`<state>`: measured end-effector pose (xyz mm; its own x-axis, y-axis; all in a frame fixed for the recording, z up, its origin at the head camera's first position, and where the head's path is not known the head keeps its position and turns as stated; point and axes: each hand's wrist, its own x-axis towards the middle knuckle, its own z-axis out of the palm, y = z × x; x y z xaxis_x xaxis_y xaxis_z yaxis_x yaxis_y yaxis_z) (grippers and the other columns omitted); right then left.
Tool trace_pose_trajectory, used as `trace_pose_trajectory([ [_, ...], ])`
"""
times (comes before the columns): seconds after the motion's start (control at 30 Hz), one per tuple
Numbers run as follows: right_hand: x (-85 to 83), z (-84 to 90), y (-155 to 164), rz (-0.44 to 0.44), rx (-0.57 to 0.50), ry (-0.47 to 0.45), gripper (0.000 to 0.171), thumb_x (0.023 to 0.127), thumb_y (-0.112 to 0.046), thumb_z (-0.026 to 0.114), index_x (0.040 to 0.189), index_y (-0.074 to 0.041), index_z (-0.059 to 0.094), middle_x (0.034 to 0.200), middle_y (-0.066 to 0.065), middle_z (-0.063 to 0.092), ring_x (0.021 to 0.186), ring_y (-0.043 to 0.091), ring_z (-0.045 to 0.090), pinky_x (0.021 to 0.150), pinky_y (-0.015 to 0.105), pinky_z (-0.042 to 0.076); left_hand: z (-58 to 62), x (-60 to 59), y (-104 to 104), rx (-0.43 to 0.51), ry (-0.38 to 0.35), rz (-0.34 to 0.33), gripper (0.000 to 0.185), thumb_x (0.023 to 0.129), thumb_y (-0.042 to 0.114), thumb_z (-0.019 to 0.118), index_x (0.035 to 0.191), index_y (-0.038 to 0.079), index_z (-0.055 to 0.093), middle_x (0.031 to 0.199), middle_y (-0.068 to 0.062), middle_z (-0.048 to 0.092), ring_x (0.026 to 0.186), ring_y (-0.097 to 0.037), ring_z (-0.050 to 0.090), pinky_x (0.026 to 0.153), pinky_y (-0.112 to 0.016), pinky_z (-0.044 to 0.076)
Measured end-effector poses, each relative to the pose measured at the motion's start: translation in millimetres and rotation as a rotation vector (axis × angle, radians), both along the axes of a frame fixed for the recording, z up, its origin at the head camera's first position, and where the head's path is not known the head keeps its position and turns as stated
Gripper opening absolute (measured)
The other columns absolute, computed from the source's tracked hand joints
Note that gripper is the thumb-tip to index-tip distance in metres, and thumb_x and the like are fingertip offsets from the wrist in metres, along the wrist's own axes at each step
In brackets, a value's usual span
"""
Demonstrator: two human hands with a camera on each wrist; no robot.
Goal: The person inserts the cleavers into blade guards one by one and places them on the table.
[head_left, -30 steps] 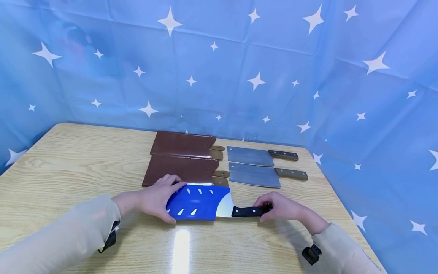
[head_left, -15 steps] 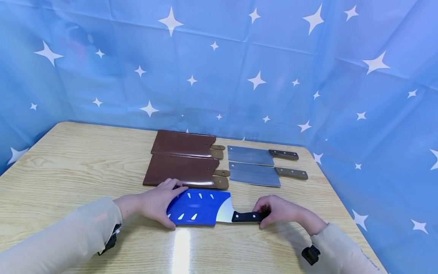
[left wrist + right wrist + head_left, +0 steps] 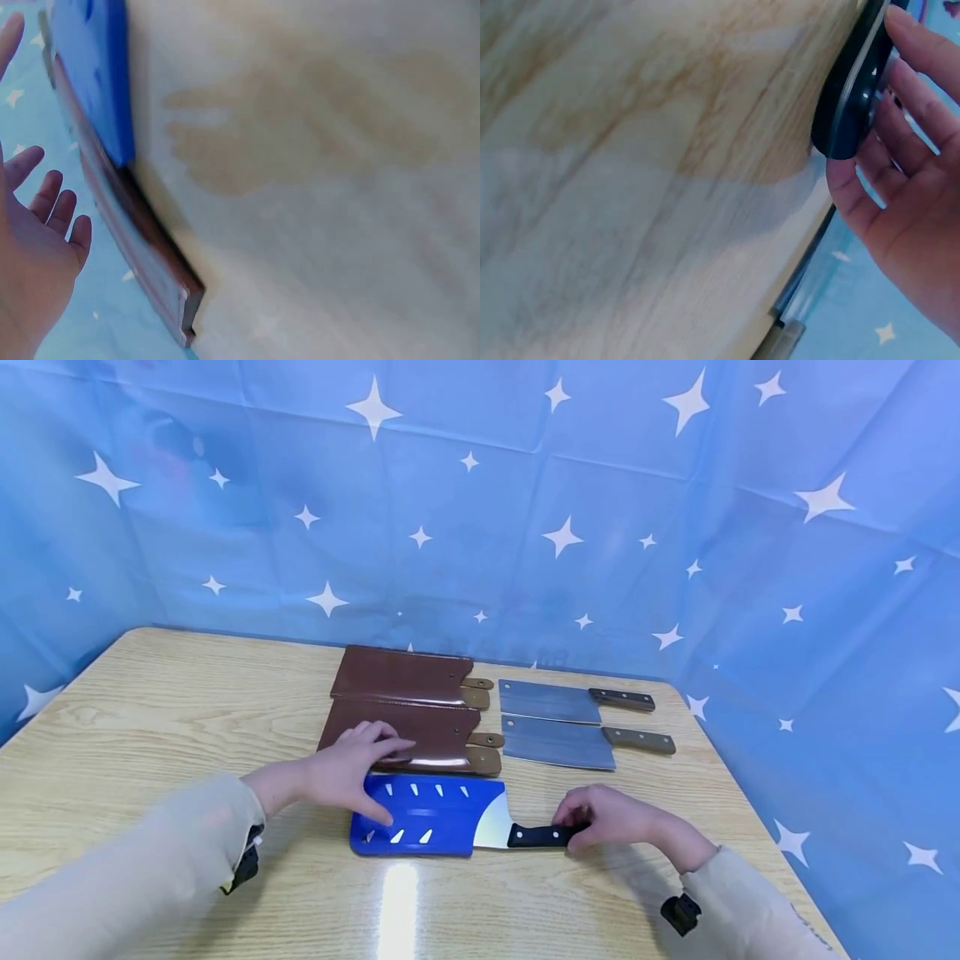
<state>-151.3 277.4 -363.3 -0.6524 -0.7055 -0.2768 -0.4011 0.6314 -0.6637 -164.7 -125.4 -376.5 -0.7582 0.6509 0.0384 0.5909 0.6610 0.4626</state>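
A cleaver with a black riveted handle (image 3: 536, 836) lies near the front of the table, most of its blade inside a blue sheath (image 3: 442, 817) with white slots. Only a curved strip of bare steel (image 3: 492, 823) shows between sheath and handle. My right hand (image 3: 615, 820) holds the handle's end between thumb and fingers; the right wrist view shows the thumb along the black handle (image 3: 851, 97). Over the sheath's left end, my left hand (image 3: 341, 774) has its fingers spread and holds nothing. In the left wrist view its fingers are apart from the blue sheath (image 3: 101, 71).
Behind the blue sheath lie two brown leather sheaths, one farther (image 3: 397, 675) and one nearer (image 3: 431, 731), with tan snap straps. To their right are two bare cleavers, one dark-handled (image 3: 551, 700) and one brown-handled (image 3: 558, 742). A blue star-patterned cloth (image 3: 480, 510) hangs behind the table.
The sheathed cleaver has shifted slightly toward the front edge, away from the nearer brown sheath. My left hand has let go of the blue sheath and lifted. The right hand keeps its hold.
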Motion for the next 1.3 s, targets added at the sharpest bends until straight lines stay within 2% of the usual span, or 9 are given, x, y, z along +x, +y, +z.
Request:
trace_pose_trajectory([
  [0.17,-4.3,5.8,1.7,-0.051,0.015,0.015,0.022,0.084,-0.021,0.069,0.103,-0.009,0.068,0.097,0.005,0.066,0.084,0.006,0.057,0.07,0.025,0.047,4.3,-17.8,-8.5,0.036,0.016,0.049,0.097,0.064,0.051,0.08,0.142,0.011,0.04,0.133,-0.013,0.042,0.121,-0.032,0.038,0.097,-0.054,0.034],
  [0.27,-8.2,10.8,7.2,-0.088,0.048,0.075,0.027,0.086,-0.024,0.067,0.108,-0.009,0.066,0.104,0.005,0.065,0.092,0.014,0.057,0.074,0.027,0.046,3.2,-28.2,-14.0,0.063,0.033,0.084,0.097,0.064,0.047,0.081,0.142,0.01,0.039,0.133,-0.015,0.043,0.123,-0.034,0.037,0.098,-0.056,0.035],
  [0.47,-23.7,18.6,27.7,-0.153,0.073,0.211,0.036,0.087,-0.023,0.066,0.117,-0.004,0.062,0.114,0.012,0.063,0.104,0.03,0.057,0.082,0.041,0.046,-0.9,-45.4,-25.0,0.088,0.022,0.167,0.096,0.065,0.046,0.082,0.142,0.009,0.039,0.132,-0.015,0.044,0.121,-0.033,0.037,0.098,-0.054,0.038],
  [0.63,-38.8,23.2,53.2,-0.282,0.073,0.245,0.044,0.086,-0.023,0.066,0.123,-0.002,0.057,0.124,0.017,0.058,0.115,0.039,0.051,0.089,0.052,0.043,-5.0,-57.5,-34.7,0.093,-0.002,0.209,0.098,0.064,0.047,0.081,0.143,0.008,0.037,0.127,-0.016,0.045,0.118,-0.032,0.039,0.097,-0.053,0.037],
  [0.9,-59.1,18.7,89.3,-0.437,0.085,0.29,0.054,0.086,-0.021,0.066,0.131,0.003,0.048,0.135,0.028,0.044,0.125,0.049,0.036,0.094,0.061,0.035,-14.8,-66.6,-45.3,0.075,-0.016,0.259,0.098,0.065,0.051,0.079,0.142,0.007,0.039,0.128,-0.016,0.046,0.118,-0.034,0.04,0.098,-0.054,0.036],
  [1.07,-70.7,9.7,103.2,-0.489,0.136,0.319,0.06,0.085,-0.02,0.067,0.134,0.005,0.044,0.139,0.033,0.035,0.128,0.053,0.028,0.096,0.065,0.03,-19.9,-68.9,-49.1,0.039,0.012,0.251,0.093,0.067,0.052,0.077,0.139,0.004,0.042,0.129,-0.018,0.048,0.119,-0.036,0.04,0.099,-0.056,0.034],
  [1.23,-80.3,1.5,114.7,-0.537,0.19,0.283,0.068,0.084,-0.025,0.068,0.138,0.004,0.039,0.142,0.035,0.027,0.129,0.056,0.021,0.096,0.067,0.028,-21.8,-68.8,-48.6,0.007,0.018,0.244,0.09,0.069,0.054,0.075,0.137,0.003,0.045,0.13,-0.016,0.047,0.119,-0.035,0.039,0.098,-0.055,0.034],
  [1.3,-83.3,-1.2,118.1,-0.551,0.212,0.273,0.069,0.084,-0.027,0.068,0.138,0.004,0.039,0.142,0.035,0.027,0.128,0.056,0.022,0.096,0.066,0.028,-21.8,-68.4,-48.3,0.003,0.016,0.243,0.089,0.07,0.053,0.074,0.137,0.002,0.046,0.131,-0.016,0.046,0.12,-0.035,0.038,0.098,-0.055,0.033],
])
